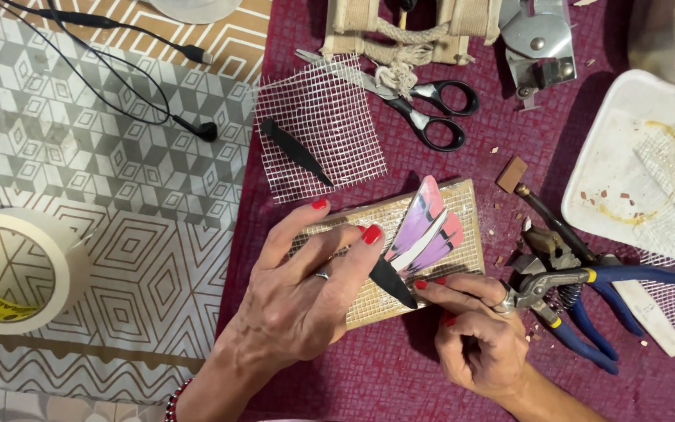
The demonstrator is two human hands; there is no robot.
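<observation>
Fingers of my left hand (306,285) lie spread flat on the mesh-covered board (462,215), steadying the pink wing-shaped piece (425,230) on top. My right hand (474,336) – fingers curled, tips touching the wing's dark point – sits beside blue-handled nippers (580,285) on the desk.

Bright, even illumination across the whole head view, from above. Soft, short shadows only: below the left hand (306,289) on the maroon mat (400,367), left of the white tray (626,156), under the scissors (423,105). Mild glare on the metal bracket (537,35) and on the tray's rim. Colours saturated, exposure balanced, no blown-out areas. Sharp focus at centre; mesh grid lines clearly resolved. Slight softness toward the upper corners. No marked motion blur. Little visible distortion at the edges.
</observation>
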